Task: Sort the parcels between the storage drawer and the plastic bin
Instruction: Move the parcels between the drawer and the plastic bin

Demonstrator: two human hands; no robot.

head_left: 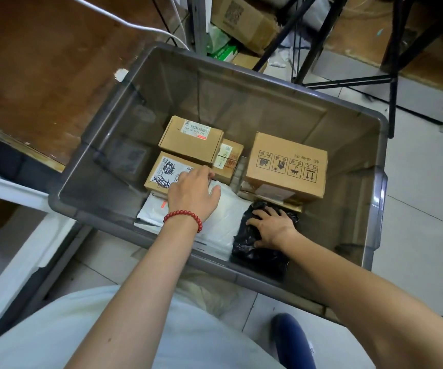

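A grey translucent plastic bin (241, 102) is seen standing on a pale tiled floor (428, 209), and both arms are reached down into it. The left hand (192, 193), ringed at the wrist by a red bead bracelet (185, 217), is laid across the near corner of a cardboard box with a scribbled-over label (161, 171). Its thumb is spread onto a white poly mailer (223, 219) just beside that box. Its grip is loose, the fingers only slightly bent, and nothing is clasped. The right hand (273, 227) is pressed flat on a black plastic-wrapped parcel (257, 251) at the near wall of the bin. Its fingers are splayed over the wrapping, so that grip too is unclenched.

Behind the scribbled box, a second cardboard box with a barcode label (188, 142) is set touching it, and a smaller taped box (228, 158) is wedged against both on their right. A larger carton printed with handling symbols (287, 166) is placed further right, near the black parcel. All the parcels are gathered on the bin's floor towards its near side.

At the left edge a white-framed unit (15, 235) is partly shown; it may be the storage drawer, though too little of it is visible to be sure. A blue shoe (292, 339) is seen on the tiles below the bin.
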